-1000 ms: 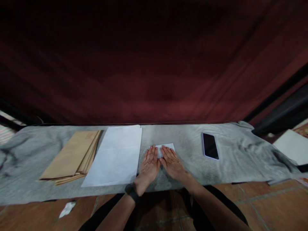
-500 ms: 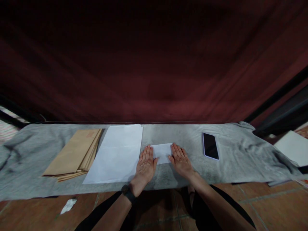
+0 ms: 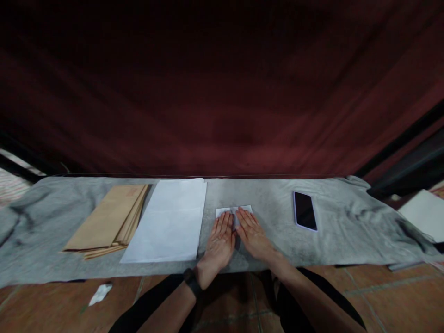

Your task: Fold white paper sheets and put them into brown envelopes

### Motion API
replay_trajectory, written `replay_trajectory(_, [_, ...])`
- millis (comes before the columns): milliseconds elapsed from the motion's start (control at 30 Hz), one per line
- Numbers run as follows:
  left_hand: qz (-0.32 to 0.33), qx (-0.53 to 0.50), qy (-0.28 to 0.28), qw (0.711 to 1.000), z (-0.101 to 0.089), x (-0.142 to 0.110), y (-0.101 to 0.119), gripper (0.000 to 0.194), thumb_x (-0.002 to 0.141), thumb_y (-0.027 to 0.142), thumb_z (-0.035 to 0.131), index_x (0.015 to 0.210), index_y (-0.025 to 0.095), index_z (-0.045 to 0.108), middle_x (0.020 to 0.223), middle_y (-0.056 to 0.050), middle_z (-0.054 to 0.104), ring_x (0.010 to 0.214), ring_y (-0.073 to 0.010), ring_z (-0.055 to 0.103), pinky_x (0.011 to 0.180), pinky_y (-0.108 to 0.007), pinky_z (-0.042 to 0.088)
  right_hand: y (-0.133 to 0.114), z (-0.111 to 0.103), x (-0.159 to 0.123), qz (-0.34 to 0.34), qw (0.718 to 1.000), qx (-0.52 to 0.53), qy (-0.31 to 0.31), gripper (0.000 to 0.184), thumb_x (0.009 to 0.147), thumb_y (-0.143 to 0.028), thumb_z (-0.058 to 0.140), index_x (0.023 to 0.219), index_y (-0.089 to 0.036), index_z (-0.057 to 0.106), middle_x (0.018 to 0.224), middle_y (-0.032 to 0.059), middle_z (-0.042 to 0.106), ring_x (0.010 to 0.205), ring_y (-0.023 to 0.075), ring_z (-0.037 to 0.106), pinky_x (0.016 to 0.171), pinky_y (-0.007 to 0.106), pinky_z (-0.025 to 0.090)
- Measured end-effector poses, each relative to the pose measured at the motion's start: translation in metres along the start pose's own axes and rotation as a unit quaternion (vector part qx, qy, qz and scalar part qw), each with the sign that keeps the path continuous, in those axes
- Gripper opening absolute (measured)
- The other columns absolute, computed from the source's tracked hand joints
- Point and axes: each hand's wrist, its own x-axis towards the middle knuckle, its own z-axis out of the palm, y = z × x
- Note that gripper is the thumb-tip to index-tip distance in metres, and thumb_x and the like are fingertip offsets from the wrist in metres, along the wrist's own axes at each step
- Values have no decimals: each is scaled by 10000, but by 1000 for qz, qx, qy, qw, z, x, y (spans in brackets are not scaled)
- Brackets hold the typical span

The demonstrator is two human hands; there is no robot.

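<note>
A small folded white paper (image 3: 237, 210) lies on the grey cloth, mostly covered by my two hands. My left hand (image 3: 221, 238) rests flat on its left half, fingers stretched out and pointing away from me. On the right half my right hand (image 3: 252, 235) also lies flat, its fingers extended. Only the paper's far edge and a narrow strip between the hands show. To the left of my left hand is a stack of white paper sheets (image 3: 169, 222), not touched by either hand.
Brown envelopes (image 3: 107, 217) are piled left of the sheets. A phone with a purple case (image 3: 305, 211) lies to the right. The grey cloth (image 3: 270, 194) covers a long surface before a dark red curtain (image 3: 229, 129). A white scrap (image 3: 100, 294) is on the tiled floor.
Both hands have slid inward from the paper's left and right ends to its middle, so more of the paper is covered. The hands remain flat.
</note>
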Motion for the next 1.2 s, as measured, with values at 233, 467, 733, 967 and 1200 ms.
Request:
replay_trajectory(233, [-4,13,-6,1000,3,-8,-2,600,962,195,301,1553,102,248,1587,-158,361,1499,-239,259,1199,-458,321,-12,15,-7,-18,1000,-11,1,562,1057,-397,272,1548,-126,317,1590,107,355,1483,209,304,1227,435,265])
replay_trajectory(467, [-44,16,-24,999,-6,-13,-6,605,986,329,360,1531,79,288,1585,-177,358,1495,-262,278,1205,-465,305,4,12,-14,22,998,-52,13,579,1042,-400,322,1555,-132,297,1595,124,337,1486,238,299,1217,469,251])
replay_trajectory(733, [-69,31,-29,997,-9,-15,-7,607,984,352,368,1519,69,324,1587,-175,354,1489,-265,295,1204,-448,305,17,11,-18,69,994,-90,6,587,1034,-387,300,1542,-95,327,1589,133,350,1477,253,316,1213,460,243])
replay_trajectory(967, [-89,67,-20,994,-11,-18,-8,586,986,334,356,1495,46,380,1571,-180,378,1479,-264,318,1196,-432,314,24,10,-19,97,991,-87,-3,577,1016,-366,331,1527,-98,362,1572,142,391,1460,269,340,1200,471,239])
replay_trajectory(1200, [-86,63,-35,994,-16,-13,-7,592,985,344,367,1465,3,422,1557,-228,373,1459,-308,350,1178,-458,340,26,-1,3,160,986,-36,31,523,972,-311,425,1448,-99,459,1268,195,635,1142,321,597,967,448,466])
